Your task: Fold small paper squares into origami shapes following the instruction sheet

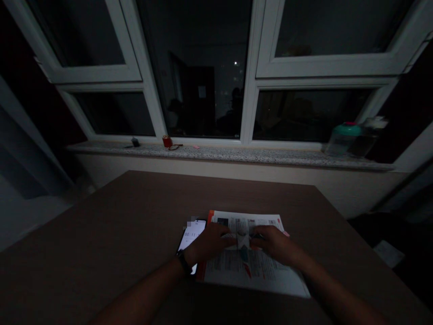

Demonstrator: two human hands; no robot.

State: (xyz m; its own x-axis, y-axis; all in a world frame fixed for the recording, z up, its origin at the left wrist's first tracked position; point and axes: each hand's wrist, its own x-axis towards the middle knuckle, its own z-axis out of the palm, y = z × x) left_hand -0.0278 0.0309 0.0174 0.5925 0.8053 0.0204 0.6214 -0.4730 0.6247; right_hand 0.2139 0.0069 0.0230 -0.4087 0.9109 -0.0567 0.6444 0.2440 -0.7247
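Note:
A folded piece of printed paper (243,253), with teal and red near its pointed lower end, sits between my two hands. My left hand (214,240) grips its left side, thumb and fingers closed on it. On the opposite side my right hand (273,243) pinches the paper with bent fingers. Under both hands lies a printed booklet (280,280) with an orange edge, flat on the table. A lit phone (193,229) showing a timer lies left of the booklet, partly covered by my left wrist. Dim light blurs the fine folds.
The brown table (135,216) reaches toward a speckled stone windowsill (237,155). On the sill stand a small red jar (167,141), a small dark item (135,142) and a clear container with a green lid (345,132). A grey curtain (27,149) hangs at left.

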